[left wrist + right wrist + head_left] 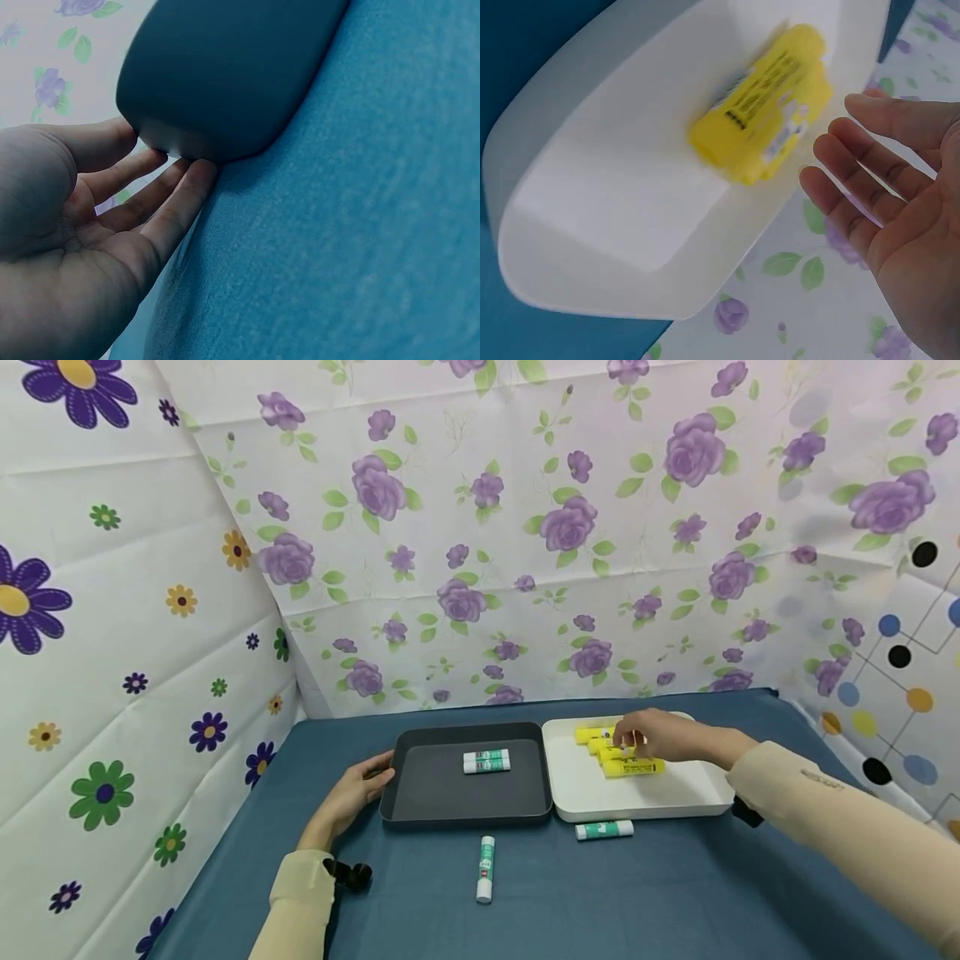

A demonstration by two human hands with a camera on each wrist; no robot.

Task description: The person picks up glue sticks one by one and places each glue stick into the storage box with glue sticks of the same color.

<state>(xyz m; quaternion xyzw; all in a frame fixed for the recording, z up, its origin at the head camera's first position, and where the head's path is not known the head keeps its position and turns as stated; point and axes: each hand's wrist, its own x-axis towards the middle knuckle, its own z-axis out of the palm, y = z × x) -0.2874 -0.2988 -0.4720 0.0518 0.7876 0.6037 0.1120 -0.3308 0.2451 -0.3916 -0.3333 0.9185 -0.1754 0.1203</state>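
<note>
My left hand (pixel 352 793) touches the left side of a dark grey tray (pixel 427 802). In the left wrist view its thumb and fingertips rest against the tray's outer wall (pixel 225 82). Two green-and-white glue sticks (pixel 486 766) lie side by side inside this tray. Over the white tray (pixel 577 797) hovers my right hand (pixel 656 733), above several yellow tubes (pixel 633 767) that look like glue sticks, lying in a row. From the right wrist view, the fingers (pixel 855 150) are loosely extended beside the yellow tubes (pixel 761 109), a gap between them, nothing held.
One green-and-white glue stick (pixel 486 870) lies on the blue cloth (pixel 420 902) before the dark tray. Another glue stick (pixel 604 830) lies just in front of the white tray. The trays stand side by side. Flowered sheets (pixel 480 527) hang behind and at the sides.
</note>
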